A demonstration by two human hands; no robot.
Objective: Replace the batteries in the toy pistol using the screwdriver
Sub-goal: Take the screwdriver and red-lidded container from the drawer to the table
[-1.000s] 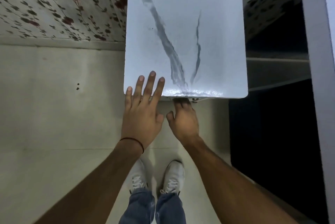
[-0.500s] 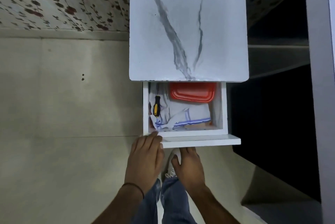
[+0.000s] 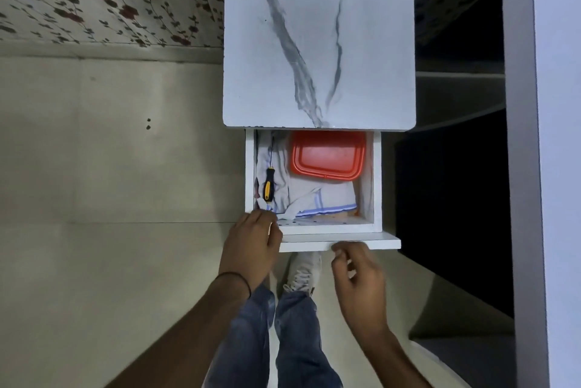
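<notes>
Nearest me, my right hand hangs loosely curled and holds nothing, its fingertips just at the drawer front. My left hand has its fingers bent over the drawer's front left corner, gripping it. Inside, the screwdriver lies on a white cloth by the left wall, shaft pointing away. Farther back sits a red container, partly under the marbled worktop.

Drawer, closed 1.0 s ago, is now pulled out toward 6 o'clock. This exposes the screwdriver at its 9 o'clock side, a red container at 12 and cloth beneath. Left hand has left the cabinet top and grips the drawer's 7 o'clock corner. Right hand has released the front, fingers loosely curled.
</notes>
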